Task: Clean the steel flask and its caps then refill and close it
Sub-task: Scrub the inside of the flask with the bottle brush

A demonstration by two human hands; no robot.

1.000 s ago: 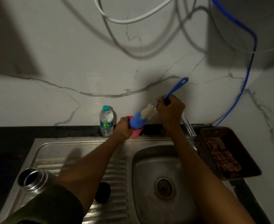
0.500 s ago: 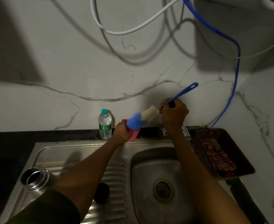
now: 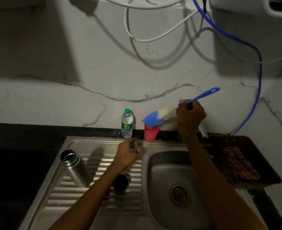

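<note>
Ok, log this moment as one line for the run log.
right hand: holds brush, head at pink cup | left hand: empty, over drainboard | flask: open, on drainboard | black cap: beside it

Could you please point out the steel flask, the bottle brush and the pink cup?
steel flask (image 3: pixel 77 168): head view, middle of its body, on the drainboard.
bottle brush (image 3: pixel 151 120): head view, blue bristle head over the cup.
pink cup (image 3: pixel 151 133): head view, its front wall.
</note>
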